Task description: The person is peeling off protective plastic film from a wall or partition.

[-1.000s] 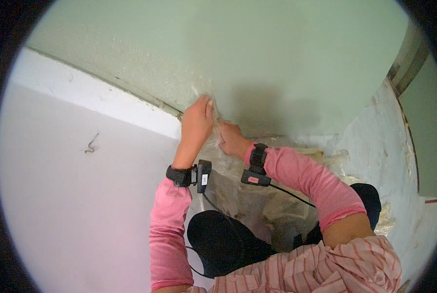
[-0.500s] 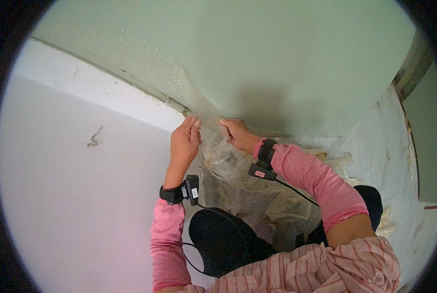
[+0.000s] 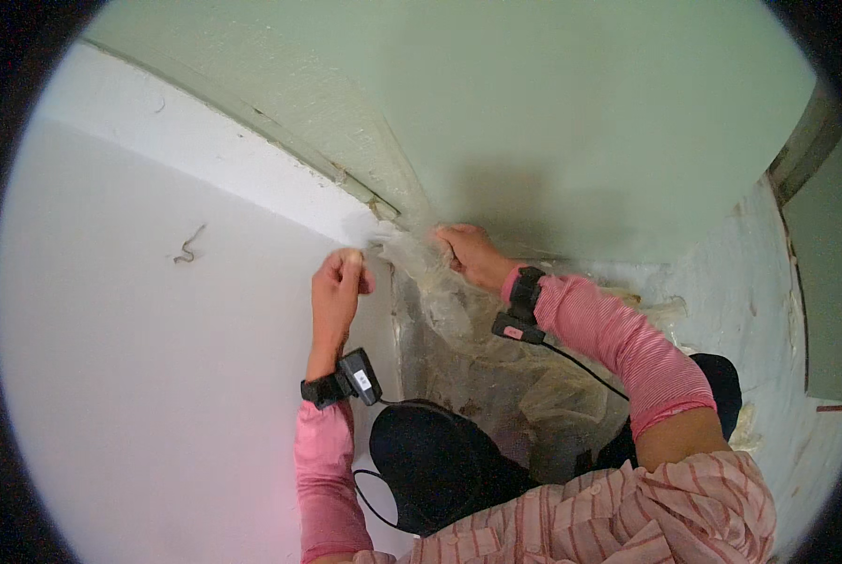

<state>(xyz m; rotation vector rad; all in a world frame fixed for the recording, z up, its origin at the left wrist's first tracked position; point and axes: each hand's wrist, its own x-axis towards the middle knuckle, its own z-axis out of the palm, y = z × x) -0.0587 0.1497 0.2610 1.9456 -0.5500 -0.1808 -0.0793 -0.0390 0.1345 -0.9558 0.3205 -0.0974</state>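
My right hand (image 3: 468,254) is closed on a thin, crumpled sheet of clear plastic film (image 3: 421,263), which hangs from the lower part of the pale green panel (image 3: 571,103). A narrow strip of it runs up the panel's left side. My left hand (image 3: 341,277) is lower and further left, its fingers curled beside the film's left end, over the white surface (image 3: 157,376); whether anything is between those fingertips I cannot make out. Both wrists wear black straps with small boxes and cables.
A white ledge (image 3: 204,155) runs along the panel's edge. Loose yellowish film (image 3: 571,404) lies below my hands, around my dark-clothed knees (image 3: 440,465). At the right are a pale, scuffed surface (image 3: 750,291) and another green panel (image 3: 825,273). A thin squiggly scrap (image 3: 188,246) is on the white surface.
My left hand has moved down and leftward, away from my right. My right hand has shifted slightly up and right with the film, whose strip on the panel now stretches out diagonally.
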